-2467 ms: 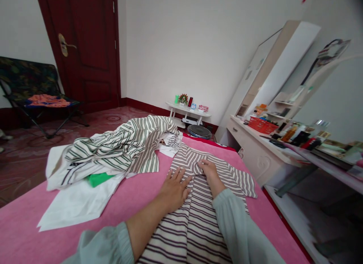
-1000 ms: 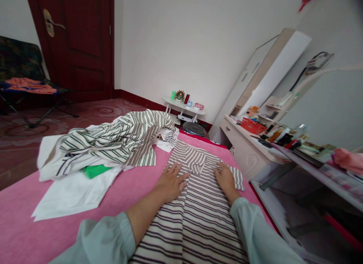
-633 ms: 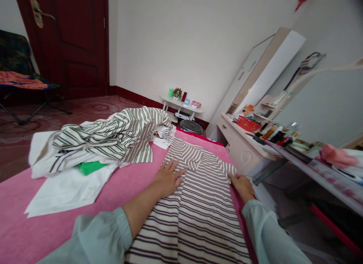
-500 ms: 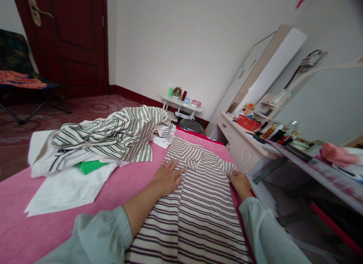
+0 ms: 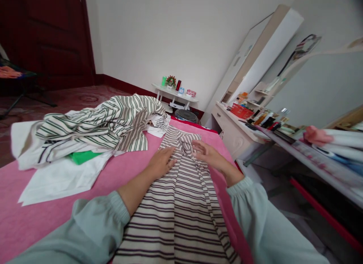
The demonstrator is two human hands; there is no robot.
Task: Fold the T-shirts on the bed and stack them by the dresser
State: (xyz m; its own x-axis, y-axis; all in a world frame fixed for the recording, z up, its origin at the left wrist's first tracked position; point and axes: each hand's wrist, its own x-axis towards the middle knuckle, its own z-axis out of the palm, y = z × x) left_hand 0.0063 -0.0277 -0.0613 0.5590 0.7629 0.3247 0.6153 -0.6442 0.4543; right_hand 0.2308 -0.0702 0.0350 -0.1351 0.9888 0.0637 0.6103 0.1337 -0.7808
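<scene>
A white shirt with dark stripes (image 5: 188,203) lies lengthwise on the pink bedcover (image 5: 95,192). Its right side is folded inward along its length, and the cloth bunches near the collar. My left hand (image 5: 162,163) rests flat on the shirt's upper left edge, fingers apart. Over the folded upper right part hovers or rests my right hand (image 5: 211,157), its fingers spread and slightly bent, with no cloth visibly pinched. Whether its fingertips press the fabric is hard to see.
To the left lies a heap of clothes: a green-striped shirt (image 5: 113,122), a white garment (image 5: 66,180) and a green piece (image 5: 84,157). At right stand a dressing table (image 5: 236,133) with a red basket (image 5: 241,111) and a cluttered side table (image 5: 320,169). A low shelf (image 5: 172,92) is behind.
My right hand has moved inward to the left, folding the shirt's right sleeve and side over, and its fingers have opened. My left hand stays on the shirt. The view has shifted slightly.
</scene>
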